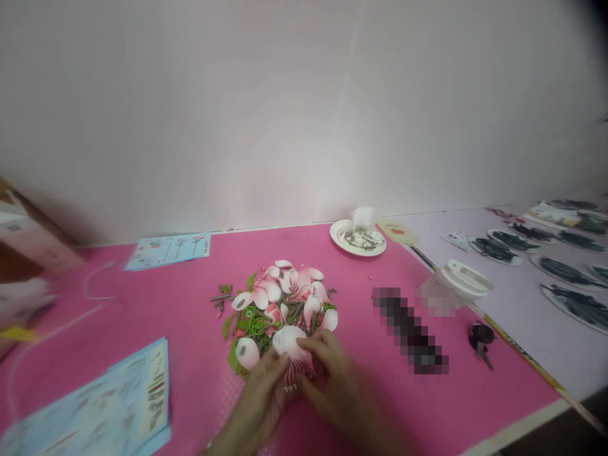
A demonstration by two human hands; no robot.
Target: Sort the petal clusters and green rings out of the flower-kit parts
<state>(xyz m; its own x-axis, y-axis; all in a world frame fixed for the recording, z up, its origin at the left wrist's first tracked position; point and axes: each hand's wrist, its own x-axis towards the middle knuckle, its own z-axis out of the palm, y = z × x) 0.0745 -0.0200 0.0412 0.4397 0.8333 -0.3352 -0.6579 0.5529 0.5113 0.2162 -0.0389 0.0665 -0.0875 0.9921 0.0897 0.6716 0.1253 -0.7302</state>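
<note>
Closed narrowly, the left hand [256, 396] and the right hand [335, 380] together hold a stack of white and pink paper petals [291, 347] by its near edge. This stack is just at the front of a heap of loose paper petals and green pieces [280, 304], which lies on a pink table mat [180, 310], and a white plate [344, 237] with scraps stands behind the heap.

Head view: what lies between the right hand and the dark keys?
A dark object, too pixelated to identify, lies on the pink mat, between the right hand, holding paper petals, and the keys, in the head view.
</note>
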